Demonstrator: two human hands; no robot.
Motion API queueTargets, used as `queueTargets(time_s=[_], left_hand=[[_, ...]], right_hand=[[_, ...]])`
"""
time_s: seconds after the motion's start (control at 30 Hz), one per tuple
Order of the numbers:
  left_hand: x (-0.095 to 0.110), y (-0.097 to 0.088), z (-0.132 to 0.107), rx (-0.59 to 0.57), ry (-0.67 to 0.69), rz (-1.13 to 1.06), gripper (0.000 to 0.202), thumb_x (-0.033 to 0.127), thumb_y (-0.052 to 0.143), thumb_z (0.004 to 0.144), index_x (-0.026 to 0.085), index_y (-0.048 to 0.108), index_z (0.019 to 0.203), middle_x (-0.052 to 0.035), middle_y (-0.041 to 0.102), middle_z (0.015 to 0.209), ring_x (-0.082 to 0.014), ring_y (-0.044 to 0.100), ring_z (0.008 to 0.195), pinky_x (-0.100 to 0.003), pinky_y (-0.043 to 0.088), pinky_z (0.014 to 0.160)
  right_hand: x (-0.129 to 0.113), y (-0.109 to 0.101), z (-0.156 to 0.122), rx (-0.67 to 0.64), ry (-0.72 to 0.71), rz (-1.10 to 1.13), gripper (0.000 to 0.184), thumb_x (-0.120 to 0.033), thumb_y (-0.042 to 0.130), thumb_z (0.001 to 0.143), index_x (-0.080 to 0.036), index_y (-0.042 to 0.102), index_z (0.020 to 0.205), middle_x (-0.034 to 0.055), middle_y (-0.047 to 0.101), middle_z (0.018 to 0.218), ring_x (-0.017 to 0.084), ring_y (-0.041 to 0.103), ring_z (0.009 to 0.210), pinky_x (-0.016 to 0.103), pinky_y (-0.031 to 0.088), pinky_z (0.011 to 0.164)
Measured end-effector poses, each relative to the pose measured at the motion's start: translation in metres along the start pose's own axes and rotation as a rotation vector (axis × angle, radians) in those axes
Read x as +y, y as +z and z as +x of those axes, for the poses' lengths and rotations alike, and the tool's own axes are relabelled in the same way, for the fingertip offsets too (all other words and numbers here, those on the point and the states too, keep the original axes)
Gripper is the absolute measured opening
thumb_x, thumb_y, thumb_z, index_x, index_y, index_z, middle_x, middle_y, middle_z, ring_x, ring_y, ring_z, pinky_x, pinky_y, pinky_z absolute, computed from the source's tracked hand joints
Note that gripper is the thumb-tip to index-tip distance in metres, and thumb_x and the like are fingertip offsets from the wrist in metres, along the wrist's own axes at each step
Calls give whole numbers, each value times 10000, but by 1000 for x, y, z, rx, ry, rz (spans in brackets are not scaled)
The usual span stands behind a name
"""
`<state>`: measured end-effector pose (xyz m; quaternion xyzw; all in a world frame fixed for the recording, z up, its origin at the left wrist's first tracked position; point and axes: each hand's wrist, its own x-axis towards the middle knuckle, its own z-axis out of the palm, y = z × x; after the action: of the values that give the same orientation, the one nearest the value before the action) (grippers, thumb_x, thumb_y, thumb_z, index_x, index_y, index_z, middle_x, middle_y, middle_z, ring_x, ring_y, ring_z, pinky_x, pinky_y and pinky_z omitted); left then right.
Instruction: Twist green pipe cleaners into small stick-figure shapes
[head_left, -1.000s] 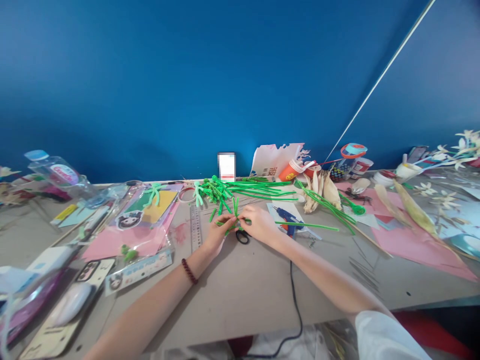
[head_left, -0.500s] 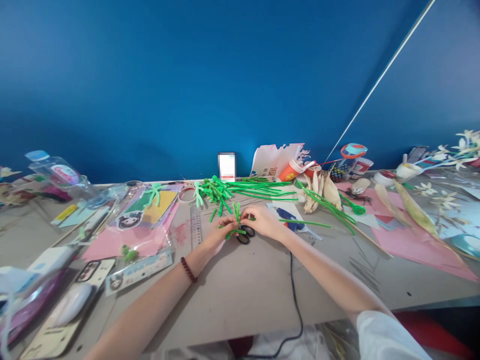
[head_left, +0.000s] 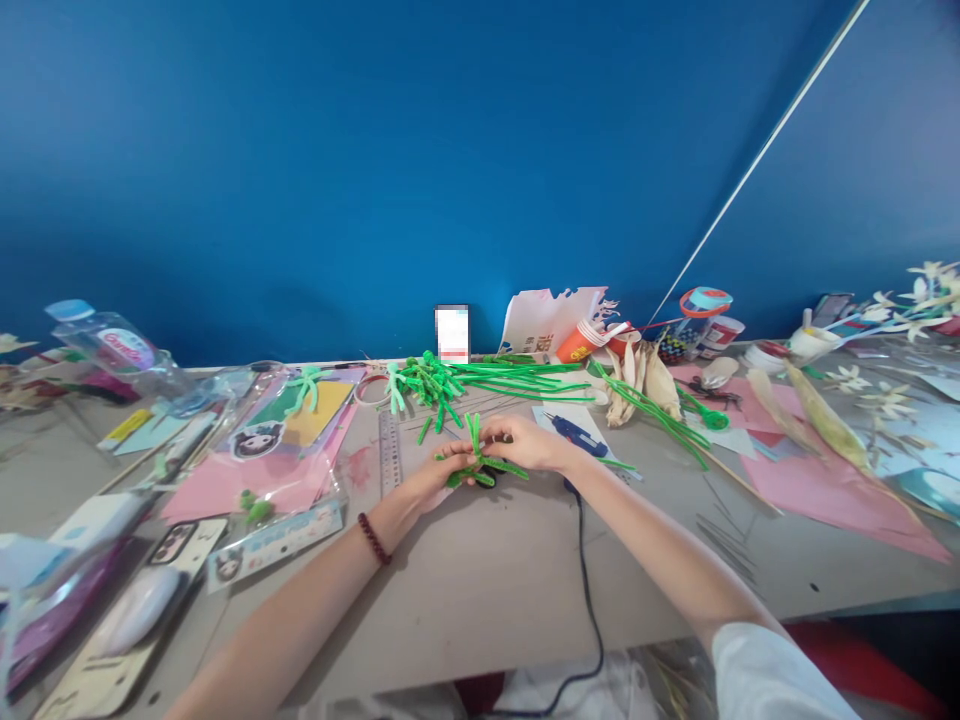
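Between my two hands is a green pipe cleaner piece (head_left: 504,466) with several short arms pointing up, right and down-left. My left hand (head_left: 447,468) pinches it from the left, fingers closed. From the right, my right hand (head_left: 519,442) has its fingers closed on the same piece near its centre. Black-handled scissors (head_left: 487,481) lie on the table below, mostly covered by the hands and the piece. Just behind my hands is a heap of bent green pipe cleaners (head_left: 433,380), with long straight green stems (head_left: 525,379) stretching to its right.
A clear ruler (head_left: 391,450) lies left of my hands. To the right are a blue glue gun (head_left: 576,434) with a black cord (head_left: 589,570), dried husks (head_left: 637,385) and red paper cups (head_left: 581,341). A phone (head_left: 453,333) stands against the wall. Pink paper (head_left: 196,490) lies left.
The green piece has turned between my fingers, so one arm now points right over the scissors. My hands now cover more of the scissors, and my right hand sits slightly further left.
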<state>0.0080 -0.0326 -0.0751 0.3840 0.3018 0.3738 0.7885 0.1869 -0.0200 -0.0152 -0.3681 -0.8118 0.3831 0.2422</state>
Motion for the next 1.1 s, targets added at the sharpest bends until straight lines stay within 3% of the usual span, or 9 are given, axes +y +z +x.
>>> queueTargets(time_s=[0.2, 0.37, 0.5, 0.6, 0.73, 0.8, 0.87, 0.97, 1.1], left_hand=[[3, 5, -7, -126, -32, -121, 212, 222, 751, 614, 107, 640, 753, -11, 556, 595, -68, 479, 507, -167, 372, 441], [4, 11, -11, -141, -32, -171, 239, 230, 749, 641, 97, 630, 799, -24, 576, 627, -76, 529, 553, -151, 432, 475], [2, 8, -7, 4, -5, -202, 330, 215, 748, 652, 168, 597, 942, 1, 598, 703, -74, 574, 599, -144, 484, 525], [0, 4, -1, 147, 145, -148, 319, 243, 723, 678, 201, 554, 945, 21, 594, 737, -83, 584, 614, -184, 508, 558], [-1, 3, 1, 351, 505, 184, 236, 265, 620, 756, 232, 526, 971, -24, 586, 925, -165, 586, 872, -307, 505, 738], [0, 4, -4, 471, 724, 473, 297, 232, 592, 761, 252, 508, 1045, -56, 544, 1081, -205, 516, 1045, -376, 440, 886], [0, 7, -9, 495, 875, 790, 401, 204, 597, 741, 250, 479, 1121, -83, 508, 1152, -232, 465, 1112, -423, 366, 967], [0, 11, -14, 427, 966, 1136, 388, 222, 616, 732, 229, 494, 1101, -80, 561, 1060, -235, 502, 1033, -424, 379, 925], [-2, 10, -13, 447, 970, 1228, 193, 254, 606, 767, 225, 563, 953, -43, 628, 924, -217, 544, 916, -387, 393, 852]], right_hand=[[0, 0, -2, -54, 25, 236, 147, -275, 607, 760, -170, 662, 847, 30, 646, 862, 158, 580, 818, 262, 434, 756], [1, -1, -2, -130, 77, 385, 218, -345, 608, 765, -167, 637, 888, 21, 644, 853, 149, 585, 799, 264, 443, 752], [-1, -3, -1, -102, 125, 448, 234, -359, 620, 742, -158, 624, 861, 8, 627, 789, 129, 564, 719, 249, 434, 690], [0, -3, 0, -33, 132, 393, 212, -347, 598, 752, -164, 616, 857, 5, 614, 777, 122, 543, 693, 243, 418, 661], [3, 0, 1, 121, 120, 178, 172, -309, 553, 770, -173, 617, 854, 16, 616, 813, 133, 535, 718, 260, 410, 687], [3, 2, 2, 186, 145, 115, 161, -285, 533, 771, -173, 614, 854, 19, 618, 827, 135, 533, 719, 264, 408, 693], [1, 3, 2, 233, 187, 97, 160, -275, 520, 770, -171, 610, 853, 17, 617, 816, 132, 529, 703, 262, 408, 680], [-3, 7, 3, 278, 242, 141, 162, -268, 517, 763, -164, 603, 852, 21, 617, 821, 132, 534, 712, 251, 411, 664], [-6, 17, 3, 300, 289, 238, 145, -256, 525, 744, -159, 600, 821, 25, 618, 809, 131, 545, 711, 238, 412, 658]])
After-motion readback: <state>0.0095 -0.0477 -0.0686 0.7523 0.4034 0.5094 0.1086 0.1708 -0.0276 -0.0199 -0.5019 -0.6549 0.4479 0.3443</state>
